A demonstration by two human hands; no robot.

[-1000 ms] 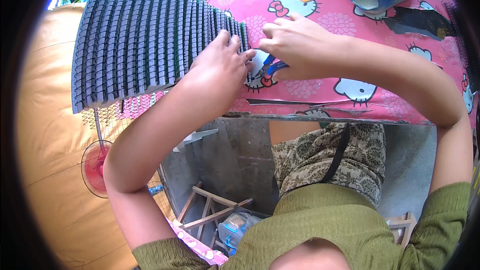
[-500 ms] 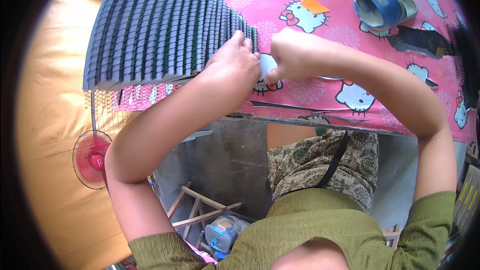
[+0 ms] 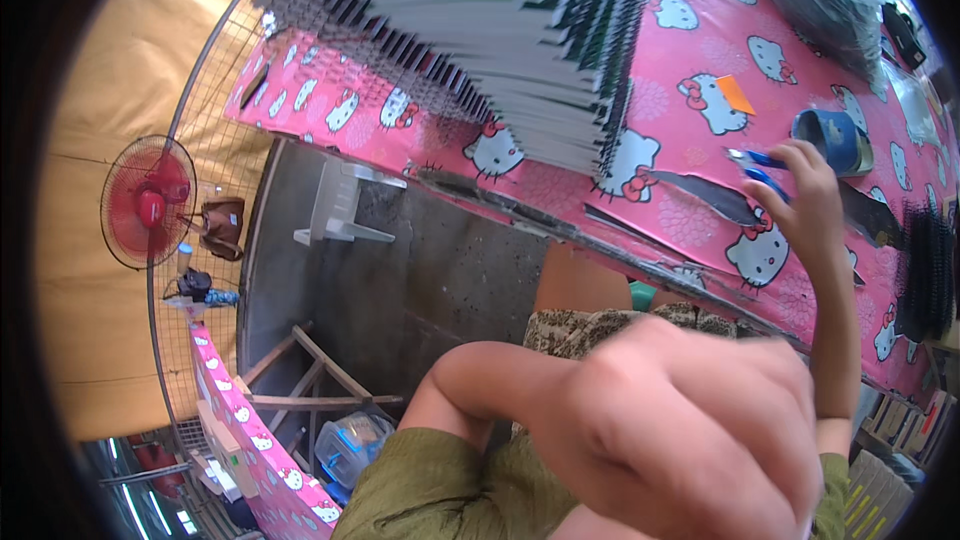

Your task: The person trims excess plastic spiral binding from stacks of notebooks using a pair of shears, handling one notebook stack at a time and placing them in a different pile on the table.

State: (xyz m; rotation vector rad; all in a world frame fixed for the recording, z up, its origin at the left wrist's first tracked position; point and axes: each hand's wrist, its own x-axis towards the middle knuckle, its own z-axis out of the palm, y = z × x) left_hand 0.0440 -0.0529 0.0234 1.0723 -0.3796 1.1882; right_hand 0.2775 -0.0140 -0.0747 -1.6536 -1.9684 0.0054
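Since a second ago the left hand (image 3: 690,420) has swung up near the camera, loosely curled and empty, while the right hand (image 3: 800,205) pinches blue scissors (image 3: 755,168) above the pink table (image 3: 690,60), where a loosened grip could drop them.

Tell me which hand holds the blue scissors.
The right hand, raised over the pink table, grips the blue scissors. The left hand is blurred close to the camera, holding nothing visible.
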